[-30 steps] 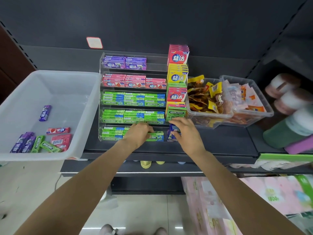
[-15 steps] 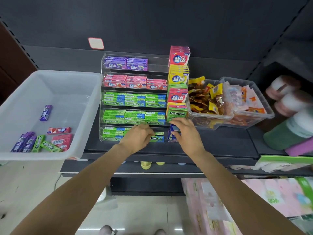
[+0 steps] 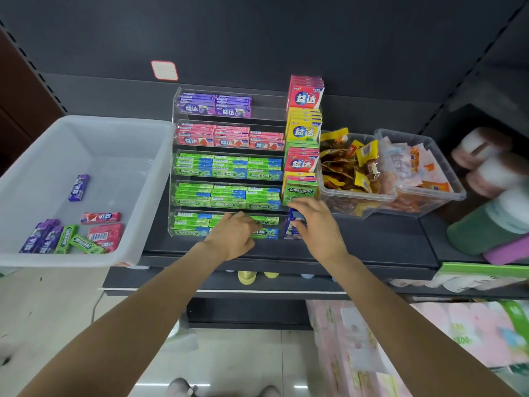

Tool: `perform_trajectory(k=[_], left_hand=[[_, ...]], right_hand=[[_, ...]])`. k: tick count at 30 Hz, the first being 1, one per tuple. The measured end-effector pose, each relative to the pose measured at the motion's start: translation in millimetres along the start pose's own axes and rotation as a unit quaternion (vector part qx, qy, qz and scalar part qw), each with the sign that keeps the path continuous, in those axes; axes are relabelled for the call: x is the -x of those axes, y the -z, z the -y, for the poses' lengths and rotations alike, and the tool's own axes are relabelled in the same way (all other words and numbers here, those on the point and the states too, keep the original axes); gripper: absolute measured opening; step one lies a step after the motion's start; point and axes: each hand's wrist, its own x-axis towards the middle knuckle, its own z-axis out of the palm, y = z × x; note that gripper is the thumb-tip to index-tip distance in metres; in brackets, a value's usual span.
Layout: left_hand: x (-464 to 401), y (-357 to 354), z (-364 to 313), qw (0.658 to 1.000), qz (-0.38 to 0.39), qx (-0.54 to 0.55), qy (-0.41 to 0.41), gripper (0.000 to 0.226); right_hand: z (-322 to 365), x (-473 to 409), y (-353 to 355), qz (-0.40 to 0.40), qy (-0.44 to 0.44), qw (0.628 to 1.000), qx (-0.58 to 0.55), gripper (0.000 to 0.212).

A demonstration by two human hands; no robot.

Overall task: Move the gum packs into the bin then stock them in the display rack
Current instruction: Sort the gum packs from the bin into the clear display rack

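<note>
Clear acrylic display rack [image 3: 282, 103] sits on a dark shelf [image 3: 372, 245], five tiers deep. Far tier has purple 益达 gum packs [image 3: 214, 106], next one down is pink/red 益达 packs [image 3: 229, 138], and the three nearer tiers are all green DOUBLEMINT packs [image 3: 226, 170]. Down the rack's right side there's a column of upright boxes: red 益达 box [image 3: 305, 96] at the far end, then a yellow 益达 box [image 3: 303, 130], another red one, and a green DOUBLEMINT box [image 3: 299, 193] nearest.

Left hand [image 3: 233, 236] is lying over the green packs in the nearest tier, fingers curled down onto them; can't tell if it's actually gripping one. Right hand [image 3: 317, 224] is at the near right corner of the rack, fingers wrapped round a small blue box [image 3: 294, 222], label too hidden to read.

White plastic bin [image 3: 137, 179] sits just left of the rack, touching it. Loose in it: a purple 益达 stick [image 3: 78, 187] off by itself, a red stick [image 3: 100, 217], a flat red pack with a barcode [image 3: 104, 236], two green DOUBLEMINT sticks [image 3: 77, 240] and a few purple sticks [image 3: 41, 237] bunched in the near left corner.

Right of the rack are two clear tubs [image 3: 357, 207] of snack packets; writing on those is too blurry to read.
</note>
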Motion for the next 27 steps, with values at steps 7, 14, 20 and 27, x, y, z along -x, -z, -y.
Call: perform_trajectory(k=[7,14,20,27], left_hand=[[3,0,2,0.996,-0.029,0.088,0.005,0.041],[4,-1,1,0.993,-0.035,0.111,0.008,0.036],[4,3,-4,0.991,-0.058,0.114,0.031,0.035],[33,22,0,0.968,-0.158,0.181,0.079,0.030]], right_hand=[[0,0,0,0.003,-0.004,1.000,0.004,0.045],[1,0,0,0.008,-0.010,1.000,0.010,0.046],[5,-2,6,0.022,0.006,0.999,0.043,0.044],[44,-5,7,0.014,0.033,0.999,-0.001,0.040]])
